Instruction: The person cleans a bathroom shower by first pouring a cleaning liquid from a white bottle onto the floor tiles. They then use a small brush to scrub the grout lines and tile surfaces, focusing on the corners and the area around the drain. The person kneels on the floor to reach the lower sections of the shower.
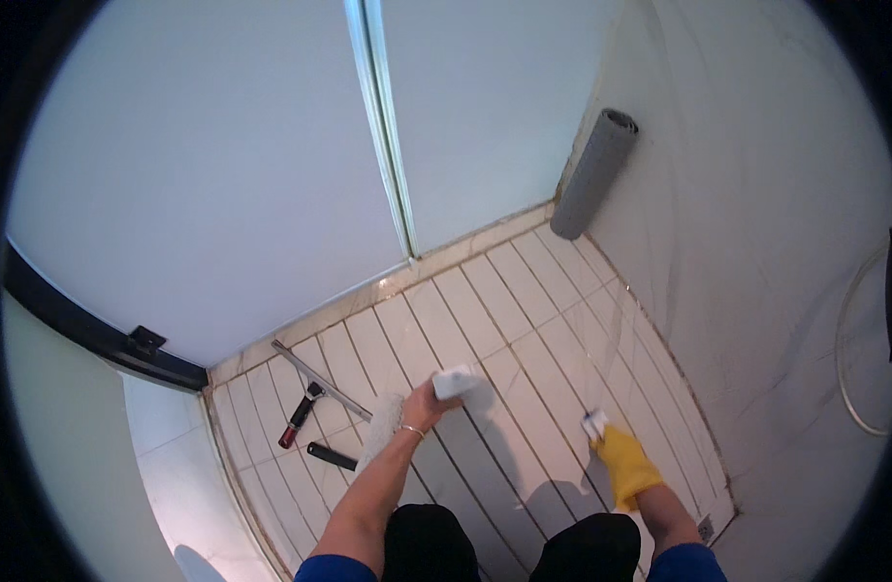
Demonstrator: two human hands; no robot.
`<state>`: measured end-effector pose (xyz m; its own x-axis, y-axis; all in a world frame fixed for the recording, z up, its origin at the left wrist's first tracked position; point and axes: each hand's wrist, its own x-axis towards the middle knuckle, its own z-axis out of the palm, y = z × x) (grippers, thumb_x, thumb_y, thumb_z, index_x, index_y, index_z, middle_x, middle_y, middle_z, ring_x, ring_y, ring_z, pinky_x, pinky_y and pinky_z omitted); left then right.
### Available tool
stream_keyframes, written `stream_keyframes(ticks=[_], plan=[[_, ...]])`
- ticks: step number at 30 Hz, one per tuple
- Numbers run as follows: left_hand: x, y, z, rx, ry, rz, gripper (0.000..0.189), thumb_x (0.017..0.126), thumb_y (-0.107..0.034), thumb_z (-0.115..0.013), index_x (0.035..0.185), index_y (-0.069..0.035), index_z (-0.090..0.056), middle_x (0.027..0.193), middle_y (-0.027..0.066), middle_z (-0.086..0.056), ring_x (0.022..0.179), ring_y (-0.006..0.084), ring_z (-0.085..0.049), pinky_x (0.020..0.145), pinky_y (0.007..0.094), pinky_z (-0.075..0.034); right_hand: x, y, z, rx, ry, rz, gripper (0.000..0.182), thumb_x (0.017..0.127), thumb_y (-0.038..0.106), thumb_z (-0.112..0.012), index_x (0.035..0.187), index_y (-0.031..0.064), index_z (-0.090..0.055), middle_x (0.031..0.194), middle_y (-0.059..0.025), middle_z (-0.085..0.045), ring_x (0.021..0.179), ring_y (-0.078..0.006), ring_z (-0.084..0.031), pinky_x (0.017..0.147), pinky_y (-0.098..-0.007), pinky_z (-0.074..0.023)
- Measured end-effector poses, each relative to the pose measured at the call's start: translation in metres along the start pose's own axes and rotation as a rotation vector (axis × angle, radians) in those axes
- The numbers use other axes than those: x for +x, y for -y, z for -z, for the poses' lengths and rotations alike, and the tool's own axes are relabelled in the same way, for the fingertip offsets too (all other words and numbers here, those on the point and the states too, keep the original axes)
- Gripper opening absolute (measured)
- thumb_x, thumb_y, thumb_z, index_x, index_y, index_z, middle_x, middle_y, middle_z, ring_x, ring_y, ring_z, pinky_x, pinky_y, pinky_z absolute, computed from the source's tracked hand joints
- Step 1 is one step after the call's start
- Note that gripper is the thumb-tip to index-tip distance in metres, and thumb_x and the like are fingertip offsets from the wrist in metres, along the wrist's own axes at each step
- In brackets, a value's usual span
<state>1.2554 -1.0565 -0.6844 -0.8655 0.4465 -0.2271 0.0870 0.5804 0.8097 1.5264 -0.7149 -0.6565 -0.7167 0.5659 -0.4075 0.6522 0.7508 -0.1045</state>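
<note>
My bare left hand (pixel 426 407), with a bracelet at the wrist, grips a white container (pixel 452 384) above the tiled floor. A yellow glove covers my right hand (pixel 620 462), which is closed on a small white brush (pixel 595 422) held down at the floor's grooves. Under my left forearm lies a fluffy white washer sleeve (pixel 383 429) with a black handle (pixel 332 456). Beside it, a window squeegee (pixel 300 415) with a black and red handle rests on the tiles.
A rolled grey mat (pixel 595 174) leans in the far right corner. Frosted glass panels (pixel 271 167) rise from a stone sill (pixel 380 288). A marble-look wall (pixel 751 254) bounds the right side, with a pale hose (pixel 841 349) hanging there. A drain cover (pixel 705 527) is at the lower right.
</note>
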Motion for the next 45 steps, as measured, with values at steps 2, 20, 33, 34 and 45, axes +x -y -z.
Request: stream_keyframes(ticks=[2,20,33,34,45], plan=[[-0.004,-0.033,0.003,0.006,0.023,-0.004,0.049,0.069,-0.030,-0.082,0.110,-0.014,-0.061,0.097,0.0106,-0.070,0.094,0.0303,-0.066,0.080,0.0413,-0.051,-0.028,-0.031,-0.006,0.035,0.033,-0.111,0.042,0.081,0.044,-0.065,0.102,0.0075,-0.062,0.093,-0.0177,-0.068,0.087,-0.0373,-0.065,0.075,-0.0466,-0.0504],[0.030,-0.076,-0.030,0.132,0.173,-0.045,0.062,0.069,-0.044,-0.081,0.120,-0.018,-0.058,0.104,0.0078,-0.069,0.097,0.0291,-0.066,0.081,0.0393,-0.051,0.245,0.217,0.074,0.130,0.082,0.204,0.034,0.083,0.030,-0.058,0.110,0.0116,-0.064,0.102,-0.0181,-0.067,0.094,-0.0379,-0.064,0.082,-0.0483,-0.0493],[0.059,-0.062,-0.067,-0.279,-0.029,-0.001,0.039,0.074,-0.011,-0.078,0.110,-0.002,-0.065,0.103,0.0067,-0.067,0.094,0.0179,-0.062,0.085,0.0324,-0.050,-0.128,-0.160,0.000,0.408,0.067,-0.065,0.030,0.087,0.027,-0.059,0.113,0.0109,-0.063,0.107,-0.0179,-0.064,0.096,-0.0362,-0.061,0.078,-0.0472,-0.0488],[0.059,-0.063,-0.067,-0.298,-0.026,-0.009,0.040,0.074,-0.011,-0.077,0.111,-0.002,-0.064,0.104,0.0069,-0.067,0.095,0.0179,-0.062,0.086,0.0323,-0.049,-0.158,-0.193,-0.008,0.259,0.140,-0.060,0.031,0.087,0.025,-0.059,0.114,0.0093,-0.062,0.107,-0.0187,-0.064,0.094,-0.0360,-0.061,0.080,-0.0458,-0.0481],[0.029,-0.071,0.032,-0.223,0.244,0.119,0.048,0.072,-0.018,-0.084,0.114,-0.003,-0.064,0.108,0.0057,-0.068,0.100,0.0169,-0.062,0.087,0.0317,-0.050,-0.049,-0.089,0.002,0.122,0.301,-0.020,0.046,0.084,0.038,-0.064,0.115,0.0048,-0.059,0.102,-0.0210,-0.066,0.096,-0.0393,-0.063,0.080,-0.0455,-0.0500]])
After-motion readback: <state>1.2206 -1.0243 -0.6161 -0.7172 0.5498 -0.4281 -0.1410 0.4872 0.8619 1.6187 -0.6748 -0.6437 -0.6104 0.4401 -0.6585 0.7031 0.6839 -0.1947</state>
